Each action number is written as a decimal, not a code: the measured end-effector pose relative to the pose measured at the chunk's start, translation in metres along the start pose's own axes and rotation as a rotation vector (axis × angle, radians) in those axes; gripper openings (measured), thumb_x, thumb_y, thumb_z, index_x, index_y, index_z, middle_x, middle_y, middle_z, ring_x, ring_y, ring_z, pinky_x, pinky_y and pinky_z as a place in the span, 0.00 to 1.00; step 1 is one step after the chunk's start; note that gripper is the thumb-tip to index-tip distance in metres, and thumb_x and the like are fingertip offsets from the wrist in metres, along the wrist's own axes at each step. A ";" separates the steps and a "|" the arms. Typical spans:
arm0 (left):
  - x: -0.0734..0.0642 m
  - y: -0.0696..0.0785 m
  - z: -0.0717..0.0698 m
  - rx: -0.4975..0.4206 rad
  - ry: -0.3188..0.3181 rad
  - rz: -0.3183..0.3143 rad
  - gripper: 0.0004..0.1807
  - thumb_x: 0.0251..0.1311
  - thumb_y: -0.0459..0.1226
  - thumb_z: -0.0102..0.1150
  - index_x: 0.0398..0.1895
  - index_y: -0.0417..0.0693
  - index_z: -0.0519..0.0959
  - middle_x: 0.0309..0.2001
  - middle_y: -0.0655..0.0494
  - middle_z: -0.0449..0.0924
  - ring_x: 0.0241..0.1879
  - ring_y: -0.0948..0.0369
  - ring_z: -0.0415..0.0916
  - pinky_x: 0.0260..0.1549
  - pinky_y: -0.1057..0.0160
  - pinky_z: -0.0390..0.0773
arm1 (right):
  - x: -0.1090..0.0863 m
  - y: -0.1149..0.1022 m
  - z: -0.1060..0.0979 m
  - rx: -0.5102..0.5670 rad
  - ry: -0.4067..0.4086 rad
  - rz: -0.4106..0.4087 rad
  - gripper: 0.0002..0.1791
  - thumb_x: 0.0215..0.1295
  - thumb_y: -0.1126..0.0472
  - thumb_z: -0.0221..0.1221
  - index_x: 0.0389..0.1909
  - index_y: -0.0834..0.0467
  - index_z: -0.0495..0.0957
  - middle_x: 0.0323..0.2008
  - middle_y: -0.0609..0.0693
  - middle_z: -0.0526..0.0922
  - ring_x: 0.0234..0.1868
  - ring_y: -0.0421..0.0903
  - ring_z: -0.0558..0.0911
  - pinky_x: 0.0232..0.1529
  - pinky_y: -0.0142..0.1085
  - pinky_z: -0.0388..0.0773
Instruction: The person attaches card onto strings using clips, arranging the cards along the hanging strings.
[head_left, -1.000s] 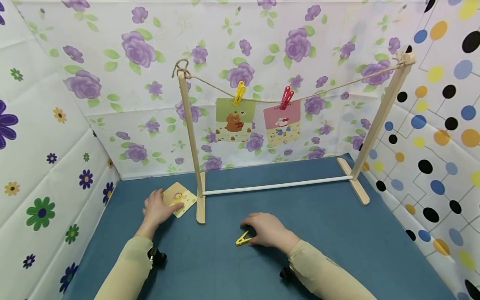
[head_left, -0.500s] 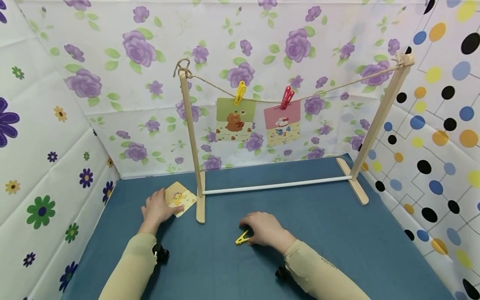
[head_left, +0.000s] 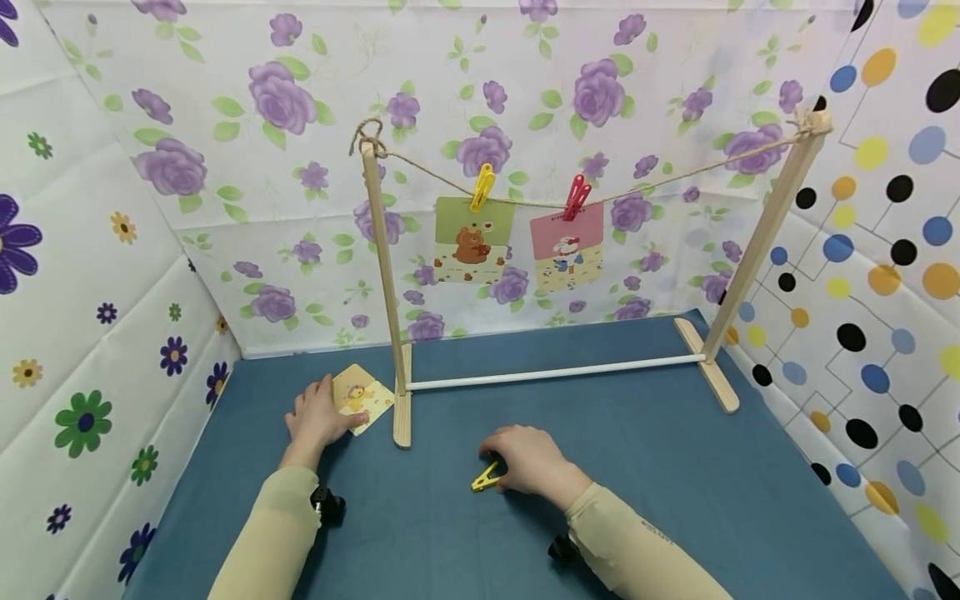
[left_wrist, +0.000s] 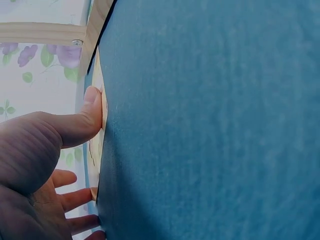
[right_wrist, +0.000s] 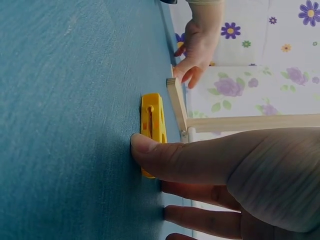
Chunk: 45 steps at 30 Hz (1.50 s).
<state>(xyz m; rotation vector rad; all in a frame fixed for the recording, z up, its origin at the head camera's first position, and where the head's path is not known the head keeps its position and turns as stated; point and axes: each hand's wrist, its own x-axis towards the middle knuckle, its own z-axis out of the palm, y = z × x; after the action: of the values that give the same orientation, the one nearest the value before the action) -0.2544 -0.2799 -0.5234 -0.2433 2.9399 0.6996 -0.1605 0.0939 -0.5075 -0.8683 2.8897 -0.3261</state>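
Note:
In the head view, a small square card (head_left: 360, 402) with a yellow cartoon picture lies flat on the blue cloth by the left foot of a wooden frame. My left hand (head_left: 315, 417) is at its near left side; the thumb touches the card's front edge, and the other fingers are spread along the left side. A yellow clothespin (right_wrist: 152, 112) sits on the cloth, its handle end at my right hand (head_left: 532, 458). My right thumb overlaps it, with the index finger curved round behind. The right wrist view hides part of the clothespin behind the thumb.
Twine (head_left: 660, 182) sags between the two wooden posts. A yellow clothespin (head_left: 482, 187) holds a green bear card (head_left: 472, 242) on it, and a red clothespin (head_left: 577, 198) a pink rabbit card (head_left: 567, 246). A white rod (head_left: 558, 372) joins the frame's feet. Patterned cloth walls surround the table.
The left hand has shifted slightly right over the card, which stays where it was. My right hand and the clothespin under it are almost still.

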 end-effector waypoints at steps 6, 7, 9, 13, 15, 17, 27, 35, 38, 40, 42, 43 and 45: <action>-0.001 -0.001 0.003 -0.022 0.011 0.000 0.61 0.65 0.53 0.75 0.86 0.35 0.46 0.81 0.26 0.47 0.77 0.27 0.46 0.67 0.23 0.50 | -0.001 0.001 0.002 0.009 0.012 -0.002 0.27 0.53 0.53 0.84 0.55 0.47 0.89 0.50 0.44 0.87 0.48 0.47 0.85 0.45 0.43 0.84; -0.001 0.000 0.003 -0.023 0.011 -0.003 0.61 0.65 0.53 0.75 0.86 0.36 0.46 0.81 0.26 0.47 0.77 0.27 0.45 0.67 0.23 0.50 | -0.001 0.001 0.002 0.010 0.012 -0.001 0.27 0.53 0.53 0.84 0.55 0.47 0.89 0.50 0.44 0.87 0.48 0.47 0.85 0.45 0.43 0.84; -0.002 0.000 0.004 -0.029 0.010 -0.008 0.61 0.65 0.53 0.75 0.87 0.36 0.45 0.81 0.27 0.46 0.77 0.27 0.45 0.68 0.23 0.49 | -0.002 0.001 0.002 0.011 0.010 0.001 0.27 0.53 0.53 0.84 0.55 0.47 0.89 0.50 0.44 0.87 0.48 0.47 0.85 0.45 0.43 0.84; -0.003 -0.001 0.004 -0.036 0.012 -0.011 0.62 0.65 0.53 0.75 0.87 0.36 0.45 0.81 0.26 0.46 0.77 0.27 0.45 0.68 0.23 0.49 | -0.001 0.000 0.003 0.005 0.005 0.006 0.27 0.54 0.53 0.84 0.56 0.46 0.88 0.51 0.43 0.87 0.48 0.46 0.85 0.45 0.42 0.84; -0.003 -0.003 0.004 -0.042 0.017 -0.010 0.63 0.64 0.53 0.75 0.87 0.36 0.44 0.80 0.24 0.46 0.77 0.26 0.45 0.67 0.22 0.49 | -0.001 0.000 0.003 -0.003 0.005 0.003 0.27 0.54 0.53 0.84 0.56 0.46 0.88 0.51 0.43 0.87 0.48 0.46 0.85 0.44 0.42 0.84; -0.003 -0.005 0.004 -0.053 0.022 -0.008 0.64 0.63 0.53 0.76 0.87 0.36 0.42 0.79 0.23 0.46 0.76 0.26 0.45 0.66 0.23 0.49 | -0.001 -0.001 0.003 -0.008 0.006 -0.002 0.27 0.54 0.52 0.84 0.56 0.46 0.88 0.50 0.43 0.87 0.48 0.46 0.85 0.44 0.42 0.84; -0.003 -0.008 0.004 -0.150 0.055 0.033 0.68 0.60 0.49 0.80 0.88 0.41 0.39 0.77 0.21 0.45 0.73 0.25 0.46 0.64 0.23 0.49 | -0.001 -0.002 0.003 -0.015 0.001 0.004 0.27 0.55 0.52 0.83 0.57 0.45 0.88 0.52 0.43 0.87 0.49 0.46 0.85 0.45 0.42 0.84; -0.006 -0.009 0.003 -0.241 0.123 0.078 0.66 0.58 0.39 0.83 0.88 0.42 0.43 0.77 0.24 0.41 0.73 0.28 0.50 0.64 0.26 0.58 | -0.002 -0.001 0.002 -0.007 0.015 -0.006 0.27 0.56 0.54 0.83 0.57 0.47 0.88 0.51 0.44 0.86 0.48 0.46 0.86 0.44 0.42 0.84; -0.007 -0.010 0.004 -0.314 0.152 0.089 0.66 0.57 0.34 0.82 0.88 0.43 0.43 0.77 0.26 0.39 0.69 0.29 0.57 0.62 0.30 0.67 | -0.002 -0.001 0.002 -0.008 0.020 -0.006 0.26 0.56 0.54 0.83 0.57 0.47 0.88 0.51 0.45 0.86 0.47 0.47 0.86 0.44 0.42 0.84; -0.007 -0.011 0.005 -0.358 0.160 0.091 0.65 0.58 0.31 0.81 0.89 0.44 0.42 0.77 0.27 0.36 0.68 0.30 0.59 0.61 0.31 0.69 | -0.002 -0.001 0.002 -0.010 0.023 -0.006 0.26 0.56 0.55 0.83 0.56 0.47 0.88 0.50 0.45 0.86 0.47 0.47 0.86 0.44 0.42 0.84; -0.008 -0.012 0.006 -0.392 0.166 0.082 0.66 0.58 0.29 0.80 0.89 0.46 0.41 0.78 0.29 0.35 0.69 0.30 0.58 0.62 0.32 0.70 | -0.002 -0.001 0.002 -0.011 0.027 -0.009 0.26 0.55 0.56 0.83 0.56 0.47 0.89 0.49 0.45 0.86 0.46 0.46 0.85 0.43 0.42 0.84; -0.008 -0.012 0.006 -0.404 0.168 0.074 0.66 0.58 0.29 0.80 0.89 0.46 0.41 0.79 0.29 0.34 0.71 0.30 0.57 0.63 0.32 0.69 | -0.002 -0.001 0.002 -0.012 0.028 -0.011 0.25 0.55 0.56 0.83 0.55 0.48 0.89 0.49 0.45 0.86 0.45 0.46 0.85 0.43 0.42 0.84; -0.008 -0.014 0.007 -0.426 0.177 0.058 0.66 0.57 0.28 0.80 0.89 0.46 0.41 0.80 0.29 0.33 0.73 0.29 0.54 0.66 0.31 0.67 | -0.002 -0.002 0.002 -0.010 0.026 -0.014 0.25 0.55 0.56 0.83 0.54 0.48 0.89 0.47 0.44 0.86 0.44 0.46 0.85 0.42 0.41 0.84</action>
<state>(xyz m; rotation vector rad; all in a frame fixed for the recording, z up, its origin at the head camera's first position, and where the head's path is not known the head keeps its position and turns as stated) -0.2431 -0.2878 -0.5342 -0.2665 2.9331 1.3776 -0.1577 0.0932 -0.5091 -0.8934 2.9128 -0.3264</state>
